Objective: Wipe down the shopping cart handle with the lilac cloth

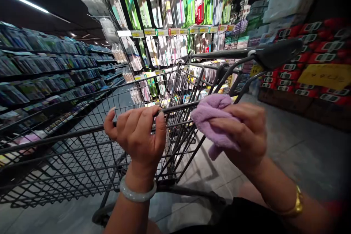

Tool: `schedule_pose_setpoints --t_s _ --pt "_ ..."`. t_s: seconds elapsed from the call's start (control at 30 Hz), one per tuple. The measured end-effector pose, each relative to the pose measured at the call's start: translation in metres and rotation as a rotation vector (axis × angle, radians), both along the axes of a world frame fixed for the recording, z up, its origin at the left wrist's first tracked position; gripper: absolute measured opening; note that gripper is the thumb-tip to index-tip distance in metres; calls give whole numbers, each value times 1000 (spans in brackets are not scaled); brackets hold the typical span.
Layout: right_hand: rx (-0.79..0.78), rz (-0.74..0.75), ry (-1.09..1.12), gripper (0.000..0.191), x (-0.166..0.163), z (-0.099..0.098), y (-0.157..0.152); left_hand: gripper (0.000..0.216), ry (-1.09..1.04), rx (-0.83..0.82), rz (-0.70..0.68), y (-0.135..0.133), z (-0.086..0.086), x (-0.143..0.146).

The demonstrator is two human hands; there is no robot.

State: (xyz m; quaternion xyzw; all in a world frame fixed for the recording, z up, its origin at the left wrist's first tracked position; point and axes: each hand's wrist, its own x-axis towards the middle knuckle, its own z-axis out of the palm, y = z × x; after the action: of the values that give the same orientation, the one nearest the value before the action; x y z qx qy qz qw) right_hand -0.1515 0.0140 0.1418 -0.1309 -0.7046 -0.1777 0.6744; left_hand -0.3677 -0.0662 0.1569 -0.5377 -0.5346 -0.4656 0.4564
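Note:
My left hand [139, 129] is wrapped around the dark top rail of a shopping cart [68, 133], near the middle of the view. Just right of it, my right hand [244, 131] grips a crumpled purple cloth [211, 117]. The cloth bunches out past my fingers and covers part of the rail; whether it presses on the metal I cannot tell. Behind both hands the wire sides of the cart slant away, and its handlebar [219, 55] runs across the upper right.
A rack of hanging toothbrush packs [167, 7] faces the cart. Long stocked shelves [41, 65] line the left aisle. Stacked red boxes [315, 55] with a yellow price sign [326, 76] stand at right. Grey tiled floor [287, 153] lies below.

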Motion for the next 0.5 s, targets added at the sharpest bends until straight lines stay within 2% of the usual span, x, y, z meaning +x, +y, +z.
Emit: schedule_pose_setpoints --t_s 0.07,0.17,0.23,0.3,0.43,0.5 --pt "20 4 2 27 4 4 2 20 -28 -11 -1 -2 1 5" --pt "-28 -35 177 25 9 25 2 46 23 -1 -79 0 0 15" --pt "-78 -76 274 25 7 34 0 55 75 -42 -142 2 -1 21" --pt "-94 -69 261 26 4 32 -3 56 98 -98 -151 4 0 25" --pt "39 -22 -18 24 6 21 1 40 56 -146 -151 3 2 29" --pt "77 -27 25 26 13 28 8 34 42 -137 -153 3 3 29"
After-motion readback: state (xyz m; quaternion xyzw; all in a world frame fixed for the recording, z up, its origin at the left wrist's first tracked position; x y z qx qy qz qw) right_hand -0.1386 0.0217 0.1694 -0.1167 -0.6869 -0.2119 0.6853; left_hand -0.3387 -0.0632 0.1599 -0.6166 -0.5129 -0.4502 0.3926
